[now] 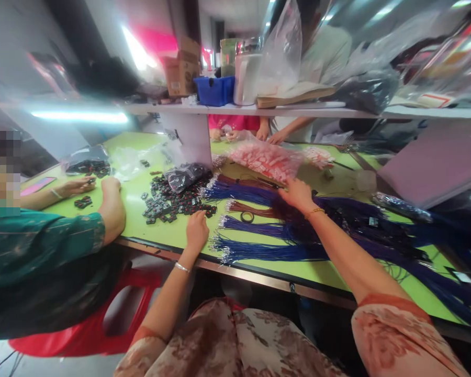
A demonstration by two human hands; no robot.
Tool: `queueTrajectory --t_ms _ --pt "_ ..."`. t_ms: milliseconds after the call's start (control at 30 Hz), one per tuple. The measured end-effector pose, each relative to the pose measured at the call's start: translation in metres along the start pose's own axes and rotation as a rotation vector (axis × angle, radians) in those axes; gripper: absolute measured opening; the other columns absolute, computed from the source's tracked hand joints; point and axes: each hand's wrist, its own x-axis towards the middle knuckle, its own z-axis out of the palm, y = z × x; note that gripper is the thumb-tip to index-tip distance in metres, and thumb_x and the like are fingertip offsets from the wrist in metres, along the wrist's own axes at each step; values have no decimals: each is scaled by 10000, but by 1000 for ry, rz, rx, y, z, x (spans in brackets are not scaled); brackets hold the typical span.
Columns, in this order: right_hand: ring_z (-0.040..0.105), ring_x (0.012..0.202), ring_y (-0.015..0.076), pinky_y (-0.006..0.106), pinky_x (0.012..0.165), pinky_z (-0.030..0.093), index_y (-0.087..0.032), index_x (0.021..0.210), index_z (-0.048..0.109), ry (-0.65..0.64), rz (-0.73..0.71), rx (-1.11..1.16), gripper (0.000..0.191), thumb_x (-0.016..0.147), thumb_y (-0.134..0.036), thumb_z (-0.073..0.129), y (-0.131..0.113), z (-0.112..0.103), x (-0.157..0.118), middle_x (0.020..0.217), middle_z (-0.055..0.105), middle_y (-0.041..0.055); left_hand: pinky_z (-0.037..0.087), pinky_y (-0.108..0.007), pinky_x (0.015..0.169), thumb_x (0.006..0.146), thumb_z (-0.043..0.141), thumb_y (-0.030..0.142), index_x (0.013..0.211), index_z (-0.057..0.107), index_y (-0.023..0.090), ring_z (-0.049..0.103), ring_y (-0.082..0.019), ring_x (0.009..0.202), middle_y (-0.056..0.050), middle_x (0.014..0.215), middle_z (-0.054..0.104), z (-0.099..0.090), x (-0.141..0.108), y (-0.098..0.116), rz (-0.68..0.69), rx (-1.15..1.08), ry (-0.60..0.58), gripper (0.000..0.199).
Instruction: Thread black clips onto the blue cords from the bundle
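My left hand [197,230] is closed, fingers curled, at the right edge of a heap of small black plastic parts [163,201]. Whatever lies between its fingertips is too small to make out. Farther right, my right hand [297,196] reaches over bundles of blue wires [255,224] with silvery tips, its fingers bent together. What those fingers hold is hidden. Just beyond it lies a clear bag of pink-and-white parts [265,157]. Brown wires [255,209] and a roll of tape [247,216] rest between the blue bundles.
A co-worker in a green top [43,246] sits at my left, hands on the table beside a bag of black parts [88,161]. Opposite, other people's hands work below a shelf [172,109] bearing a blue bin [215,90]. A red stool [82,335] stands at lower left.
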Motion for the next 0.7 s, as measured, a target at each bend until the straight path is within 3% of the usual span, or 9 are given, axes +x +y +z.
queueTrajectory --t_ms 67,133,233,333,500,600,700 --pt "600 960 239 325 832 435 -137 1098 630 47 -126 175 351 854 -360 509 -18 -7 -20 1075 661 141 412 -424 947 871 381 137 1162 611 126 538 -275 1068 -168 1190 605 0 12 -12 28 89 -106 371" --pt "612 880 191 280 787 441 -153 1026 659 8 -258 360 294 871 -342 494 -40 -11 -46 1008 688 92 398 -413 939 871 383 140 1171 605 139 536 -272 1052 -169 1216 583 3 18 -15 81 143 -201 373" --pt "610 786 152 245 717 424 -172 943 685 -177 -449 504 232 878 -297 500 -71 -8 -88 914 701 50 395 -400 905 873 405 168 1079 631 143 540 -268 1000 -170 1135 599 7 21 -11 105 189 -267 307" --pt "593 762 147 241 694 390 -177 870 695 -341 -623 448 165 854 -241 544 -94 0 -120 847 691 42 406 -375 835 863 436 186 944 637 166 544 -258 927 -137 964 609 4 21 -5 62 218 -292 217" --pt "573 808 154 240 673 339 -184 878 674 -446 -625 291 115 838 -241 583 -108 17 -136 871 659 52 419 -346 752 812 483 142 956 615 193 556 -227 838 -110 996 554 -5 13 1 23 170 -288 201" --pt "559 788 149 241 653 315 -181 835 637 -474 -596 251 97 851 -211 546 -109 23 -136 858 649 45 435 -341 771 772 505 106 1020 600 189 560 -215 857 -109 1050 537 -6 7 0 8 29 -188 278" --pt "539 782 150 249 665 307 -172 832 597 -439 -625 232 114 868 -170 490 -110 24 -138 863 636 58 452 -336 768 739 574 149 1012 603 177 561 -187 794 -72 933 577 -8 4 -5 -119 -198 -112 276"
